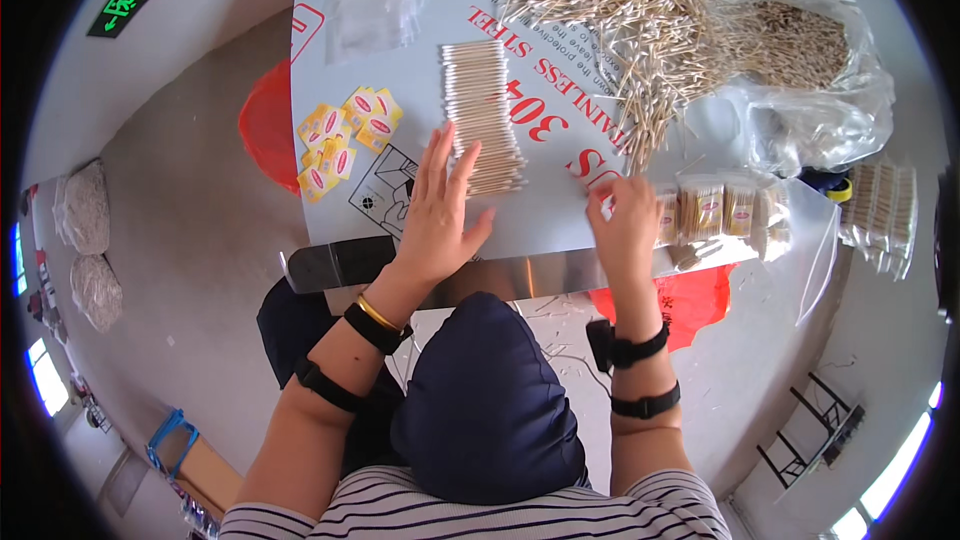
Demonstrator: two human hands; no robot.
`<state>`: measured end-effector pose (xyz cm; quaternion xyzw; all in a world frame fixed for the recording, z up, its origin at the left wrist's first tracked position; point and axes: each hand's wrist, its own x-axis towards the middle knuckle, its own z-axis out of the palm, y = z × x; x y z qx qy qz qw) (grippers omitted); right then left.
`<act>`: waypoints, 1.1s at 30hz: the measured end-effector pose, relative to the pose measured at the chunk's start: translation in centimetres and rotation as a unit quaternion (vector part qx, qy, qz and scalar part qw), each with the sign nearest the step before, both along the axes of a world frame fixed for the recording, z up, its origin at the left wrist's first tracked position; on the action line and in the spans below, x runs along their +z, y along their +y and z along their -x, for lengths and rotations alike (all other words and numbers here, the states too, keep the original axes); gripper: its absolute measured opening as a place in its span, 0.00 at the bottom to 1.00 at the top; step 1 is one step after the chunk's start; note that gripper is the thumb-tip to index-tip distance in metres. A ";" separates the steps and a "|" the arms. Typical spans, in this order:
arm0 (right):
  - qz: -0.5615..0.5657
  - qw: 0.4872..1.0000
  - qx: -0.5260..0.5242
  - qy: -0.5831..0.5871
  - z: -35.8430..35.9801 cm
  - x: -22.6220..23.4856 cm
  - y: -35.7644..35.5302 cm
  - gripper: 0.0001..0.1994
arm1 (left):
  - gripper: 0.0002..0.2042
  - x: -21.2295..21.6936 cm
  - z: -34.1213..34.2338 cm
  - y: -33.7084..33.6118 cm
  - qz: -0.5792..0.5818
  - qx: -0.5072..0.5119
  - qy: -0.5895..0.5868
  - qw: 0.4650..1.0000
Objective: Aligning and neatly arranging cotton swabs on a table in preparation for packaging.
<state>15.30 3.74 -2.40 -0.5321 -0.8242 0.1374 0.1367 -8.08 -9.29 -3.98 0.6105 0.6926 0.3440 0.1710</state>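
Cotton swabs (pixel 478 90) lie side by side in a long, neat column on the grey printed tabletop (pixel 400 70). My left hand (pixel 438 215) is open, its fingers stretched out over the lower left edge of that column. Further right, my right hand (pixel 627 225) has thumb and fingers pinched together; whatever may be between them is too small to make out. It is closest to a row of clear packs of cotton swabs (pixel 702 210) along the front edge. Above it spreads a big loose heap of cotton swabs (pixel 650 30).
Small yellow-and-white cards (pixel 328 148) are scattered at the left. Clear plastic bags (pixel 375 10) lie at the far left. A plastic sack (pixel 800 50) spills swabs at the right, with stacked swab packs (pixel 880 205) beyond the table edge. A red bag (pixel 268 130) shows beside the table.
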 end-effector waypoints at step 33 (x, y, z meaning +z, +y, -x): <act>-0.051 0.995 0.089 0.006 5.0 0.1 8.9 0.07 | 0.33 -0.2 -0.2 -0.5 -0.034 0.055 0.025 0.998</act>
